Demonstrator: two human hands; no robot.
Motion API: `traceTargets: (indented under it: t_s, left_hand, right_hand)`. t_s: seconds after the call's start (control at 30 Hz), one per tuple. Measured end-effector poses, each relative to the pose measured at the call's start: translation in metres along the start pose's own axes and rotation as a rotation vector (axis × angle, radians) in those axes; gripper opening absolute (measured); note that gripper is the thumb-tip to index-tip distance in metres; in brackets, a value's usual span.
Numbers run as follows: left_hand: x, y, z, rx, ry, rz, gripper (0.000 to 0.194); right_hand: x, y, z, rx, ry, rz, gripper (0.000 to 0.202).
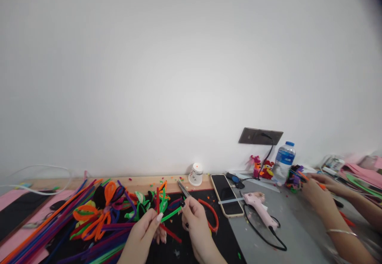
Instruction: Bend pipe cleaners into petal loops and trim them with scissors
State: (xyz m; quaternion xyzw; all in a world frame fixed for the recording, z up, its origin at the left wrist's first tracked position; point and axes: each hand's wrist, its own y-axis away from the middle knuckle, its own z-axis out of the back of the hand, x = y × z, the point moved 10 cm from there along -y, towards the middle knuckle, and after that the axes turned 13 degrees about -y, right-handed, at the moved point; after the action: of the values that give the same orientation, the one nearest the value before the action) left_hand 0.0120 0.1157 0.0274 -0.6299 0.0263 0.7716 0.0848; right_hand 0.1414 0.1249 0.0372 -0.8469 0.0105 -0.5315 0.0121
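Low in the middle of the head view, my left hand (pixel 146 230) is closed, pinching a red pipe cleaner (pixel 170 233) and a green pipe cleaner (pixel 171 214). The red one sticks out above and below the fingers. My right hand (pixel 195 220) is closed around scissors (pixel 184 188), blades pointing up and away, the handles mostly covered. The green piece reaches across to the right fingertips; whether they also pinch it I cannot tell. Left of my hands lies an orange pipe-cleaner flower (pixel 97 216) among loose stems. A bent red-orange stem (pixel 213 216) rests right of my right hand.
Long coloured pipe cleaners (pixel 38 232) cover the left side. An upturned paper cup (pixel 195 175) stands by the wall. Rightward are a phone (pixel 227 196), a corded pink glue gun (pixel 261 210), small figures (pixel 266 170) and a water bottle (pixel 284 161). Another person's hands (pixel 319 190) work at far right.
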Motion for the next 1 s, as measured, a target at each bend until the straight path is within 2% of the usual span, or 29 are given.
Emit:
traceTargets:
  t_s: [0.17,0.33,0.53,0.67,0.83,1.0]
  left_hand:
    - [-0.002,-0.001,0.001,-0.008,-0.005,-0.005,0.037]
    - [-0.004,0.001,0.006,-0.001,-0.127,-0.034,0.034]
    - [-0.003,0.005,-0.01,0.123,-0.368,-0.081,0.032]
    - [-0.007,0.009,-0.019,0.177,-0.432,-0.111,0.027]
    - [-0.015,0.011,-0.021,0.188,-0.422,-0.123,0.024]
    - [-0.008,0.01,-0.018,0.186,-0.333,-0.079,0.025]
  right_hand:
    - [0.006,0.0,-0.002,0.01,0.007,0.011,0.027]
    - [0.01,-0.001,-0.006,0.084,0.158,0.042,0.027]
    - [0.019,-0.002,-0.008,0.13,0.206,0.105,0.023]
    - [0.026,0.0,-0.015,0.15,0.233,0.111,0.012]
    - [0.03,0.003,-0.019,0.12,0.248,0.104,0.002]
    - [0.02,-0.001,-0.004,0.038,0.198,0.064,0.007]
